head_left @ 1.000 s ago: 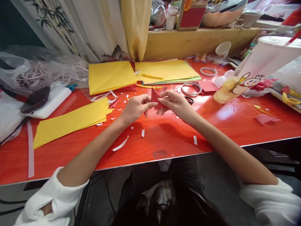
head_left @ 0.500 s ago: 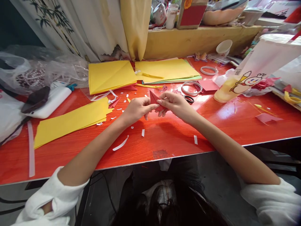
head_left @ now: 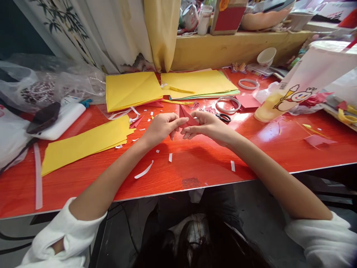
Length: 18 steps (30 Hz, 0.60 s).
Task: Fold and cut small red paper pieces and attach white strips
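A small folded piece of red paper [head_left: 187,116] with a pointed top is held up over the red table between both hands. My left hand [head_left: 166,125] pinches its left side with thumb and fingers. On the other side, my right hand [head_left: 206,125] is closed on its right edge, the thumb low and the fingers partly behind it. Other folded red paper [head_left: 136,123] lies left of my left hand, beside a fanned stack of yellow paper strips [head_left: 86,145]. Black-handled scissors [head_left: 223,118] rest just beyond my right hand.
Yellow paper sheets [head_left: 134,91] and a second paper stack [head_left: 200,83] lie at the back. Tape rolls [head_left: 228,105], red paper squares [head_left: 247,102] and a tall drink cup [head_left: 295,89] stand to the right. White scraps [head_left: 144,170] dot the red table [head_left: 195,163]. Plastic bags [head_left: 55,80] sit left.
My right hand has shifted its grip: its thumb has moved down from the front of the red paper, and more of the folded paper shows. The left hand stays nearly in place.
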Each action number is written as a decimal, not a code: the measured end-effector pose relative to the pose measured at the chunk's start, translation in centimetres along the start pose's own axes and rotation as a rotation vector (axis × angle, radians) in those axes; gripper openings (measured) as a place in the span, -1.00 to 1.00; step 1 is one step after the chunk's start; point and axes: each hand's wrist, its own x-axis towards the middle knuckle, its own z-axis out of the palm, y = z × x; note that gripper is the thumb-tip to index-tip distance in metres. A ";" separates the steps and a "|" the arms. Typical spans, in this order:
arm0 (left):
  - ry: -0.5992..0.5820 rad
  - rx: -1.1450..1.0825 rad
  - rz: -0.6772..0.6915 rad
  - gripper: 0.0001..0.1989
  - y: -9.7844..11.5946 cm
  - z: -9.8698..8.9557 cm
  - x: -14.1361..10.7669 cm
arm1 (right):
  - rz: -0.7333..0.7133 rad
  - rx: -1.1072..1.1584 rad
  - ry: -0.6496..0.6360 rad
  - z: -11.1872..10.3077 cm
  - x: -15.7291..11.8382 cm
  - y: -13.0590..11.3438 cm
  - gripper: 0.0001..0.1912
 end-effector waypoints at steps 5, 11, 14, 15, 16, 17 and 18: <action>-0.042 -0.161 -0.022 -0.67 0.4 -0.2 0.0 | 0.001 -0.012 0.039 -0.2 0.0 -0.1 -0.69; -0.013 -0.139 0.004 -0.72 0.4 0.0 -0.1 | 0.019 -0.020 -0.015 0.0 -0.1 -0.2 -0.61; 0.002 -0.082 0.003 -0.72 0.3 0.1 -0.1 | 0.018 -0.028 -0.032 0.1 -0.1 -0.1 -0.54; 0.007 -0.065 0.005 -0.73 0.3 0.1 -0.2 | 0.016 -0.028 -0.035 0.1 -0.1 -0.1 -0.52; 0.010 -0.056 0.006 -0.73 0.3 0.1 -0.2 | 0.014 -0.027 -0.035 0.1 -0.1 -0.1 -0.52; 0.009 -0.058 0.003 -0.73 0.3 0.1 -0.2 | 0.013 -0.026 -0.036 0.1 -0.1 -0.2 -0.53; 0.001 -0.074 -0.005 -0.71 0.3 0.0 -0.1 | 0.011 -0.024 -0.037 0.1 -0.1 -0.2 -0.56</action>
